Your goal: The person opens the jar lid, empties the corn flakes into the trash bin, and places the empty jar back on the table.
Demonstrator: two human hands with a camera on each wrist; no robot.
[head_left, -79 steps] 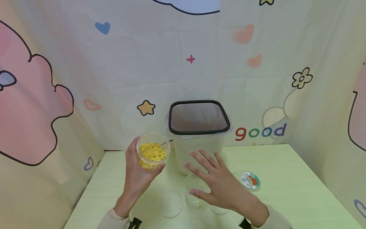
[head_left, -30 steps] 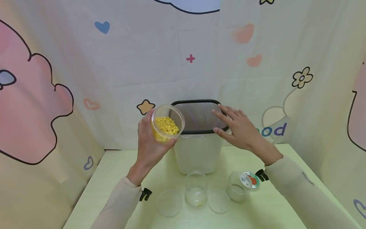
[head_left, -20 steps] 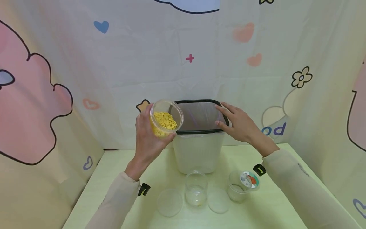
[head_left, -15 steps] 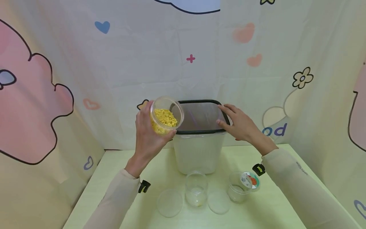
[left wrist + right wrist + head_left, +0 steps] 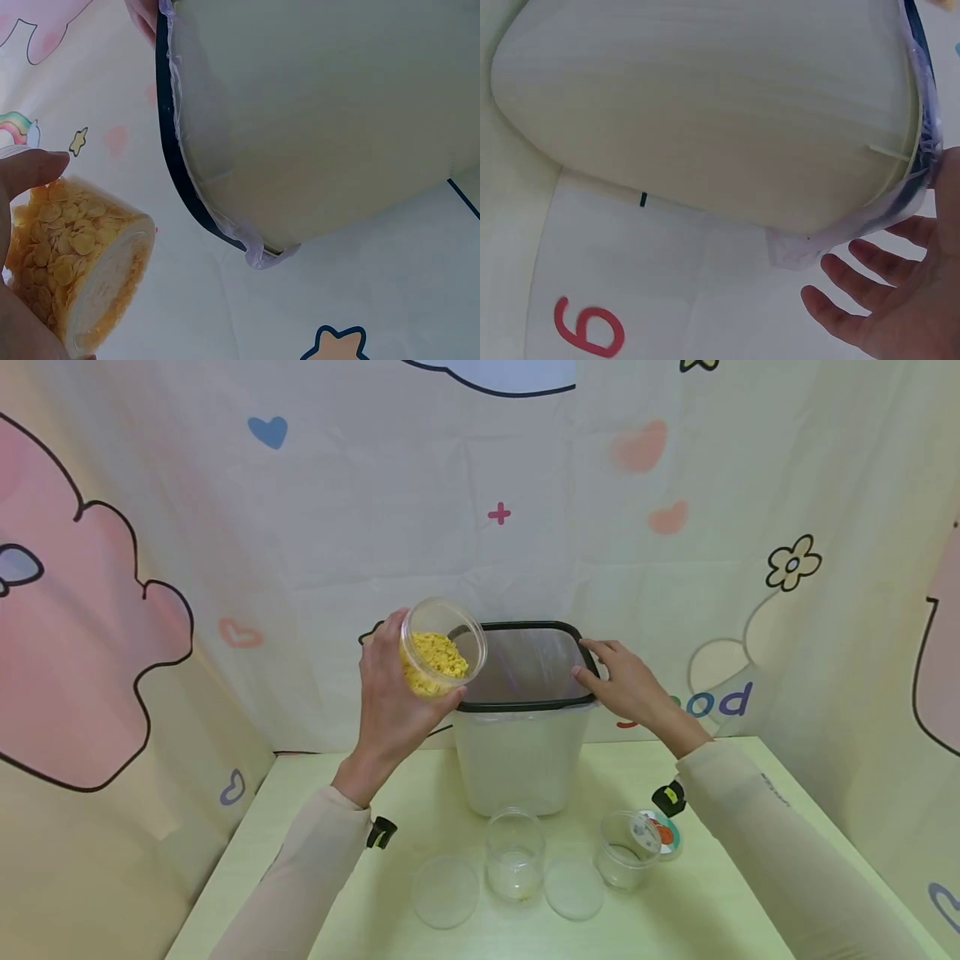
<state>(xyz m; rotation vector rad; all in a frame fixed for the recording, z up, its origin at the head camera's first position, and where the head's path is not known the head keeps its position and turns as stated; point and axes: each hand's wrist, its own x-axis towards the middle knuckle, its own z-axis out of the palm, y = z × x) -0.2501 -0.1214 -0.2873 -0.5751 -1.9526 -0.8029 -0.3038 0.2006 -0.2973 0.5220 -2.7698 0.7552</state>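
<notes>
My left hand [image 5: 390,685] grips a clear plastic jar [image 5: 471,647] of yellow flakes [image 5: 438,652], tilted with its mouth toward the trash bin. The jar is beside the left part of the black rim [image 5: 525,705], and the flakes lie inside it. In the left wrist view the flakes [image 5: 64,240] show through the jar's wall. The pale trash bin [image 5: 517,760] stands upright with a thin bag liner [image 5: 802,251] folded over its edge. My right hand [image 5: 626,685] holds the rim's right side, thumb inside; its other fingers [image 5: 847,281] spread loosely outside.
On the table [image 5: 315,777], before the bin, stand a clear jar [image 5: 514,860] and a second clear jar [image 5: 624,860]. Two clear lids [image 5: 446,892] lie flat near them. A lid with a coloured label [image 5: 663,833] is at the right. A printed curtain [image 5: 337,527] hangs behind.
My left hand has lifted the jar from low at the left up to the bin's rim and tilted it further. The right hand has risen from above the table to the rim's right side.
</notes>
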